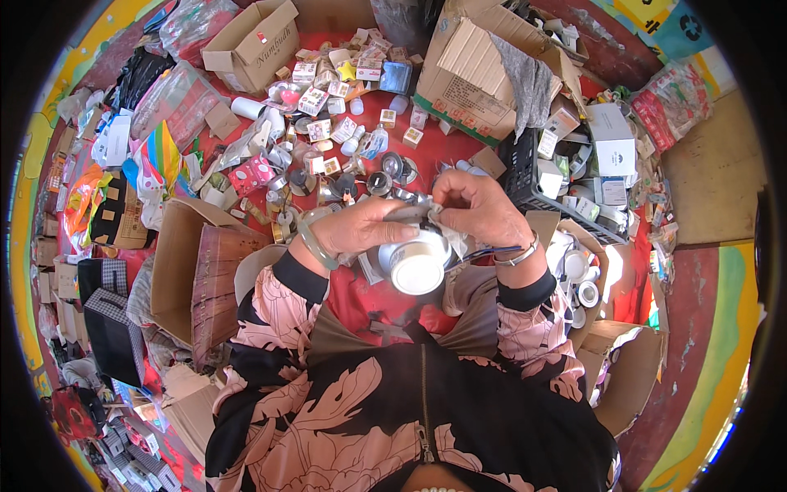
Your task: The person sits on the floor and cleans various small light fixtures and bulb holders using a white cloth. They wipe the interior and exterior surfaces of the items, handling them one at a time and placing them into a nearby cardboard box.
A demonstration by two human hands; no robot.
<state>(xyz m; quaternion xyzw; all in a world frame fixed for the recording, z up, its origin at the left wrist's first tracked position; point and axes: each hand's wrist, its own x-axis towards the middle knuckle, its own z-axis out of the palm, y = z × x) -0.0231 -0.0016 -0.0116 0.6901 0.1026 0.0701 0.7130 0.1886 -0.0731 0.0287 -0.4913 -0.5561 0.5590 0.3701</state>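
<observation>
In front of my chest I hold a white, round-ended container (418, 269), its pale flat end tilted toward me. My left hand (361, 230) is closed around its side, thumb along the top. My right hand (482, 211) pinches a crumpled pale scrap (461, 243), film or paper, at the container's far end. What exactly the right fingertips grip is partly hidden. Just beyond my hands lie several small jars and round lids (392, 166). A green bangle (314, 246) circles my left wrist.
Many small boxes and bottles (320, 98) are heaped ahead on a red surface. Cardboard boxes stand at the back left (252, 51), back right (475, 82) and left (182, 271). A black crate (566, 209) of packages is at right, above a carton of white round pieces (580, 279).
</observation>
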